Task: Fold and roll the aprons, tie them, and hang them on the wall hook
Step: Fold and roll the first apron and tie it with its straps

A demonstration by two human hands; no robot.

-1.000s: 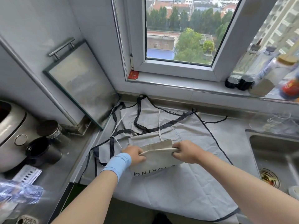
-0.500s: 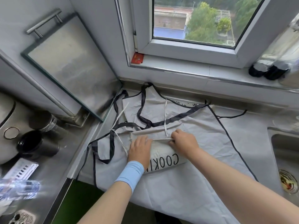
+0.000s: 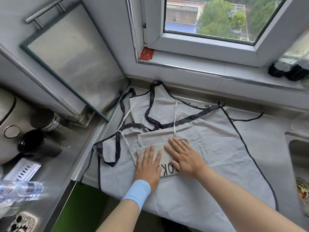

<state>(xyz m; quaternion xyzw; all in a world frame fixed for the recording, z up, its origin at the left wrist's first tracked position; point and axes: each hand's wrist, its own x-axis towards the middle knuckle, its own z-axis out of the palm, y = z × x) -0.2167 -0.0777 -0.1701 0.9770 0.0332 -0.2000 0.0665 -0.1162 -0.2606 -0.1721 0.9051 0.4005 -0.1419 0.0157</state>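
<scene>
The folded apron [image 3: 167,171], cream cloth, lies flat on a grey apron [image 3: 217,148] spread across the surface [image 3: 267,124]. Both hands press down on it with straight, spread fingers and grip nothing: the left hand [image 3: 148,166] on its left part, the right hand [image 3: 184,156] on its right part. A blue wristband [image 3: 137,193] sits on the left wrist.

A thin white tie [image 3: 175,118] runs from the folded apron's far edge toward the wall, and another trails off its left side. Black straps [image 3: 150,118] loop loosely beyond and left of it, crossing the white ties.

Farther left of the folded apron a glass board [image 3: 73,61] with a metal handle leans against the wall, its lower corner near the straps. A black cup [image 3: 33,146] stands well to the left, and a blurred water bottle [image 3: 20,190] lies nearer the camera on that side. To the right is bare surface, then the sink [image 3: 297,153]. Beyond it the window [image 3: 209,14] has a red card [image 3: 146,54] at its corner and dark bottles [image 3: 287,71] on the sill.

On the near side the grey apron hangs over the surface's front edge.

Between the hands the black letters "OK" can be read on the folded apron. More dark print shows beyond it by the wall, too hidden to read.
</scene>
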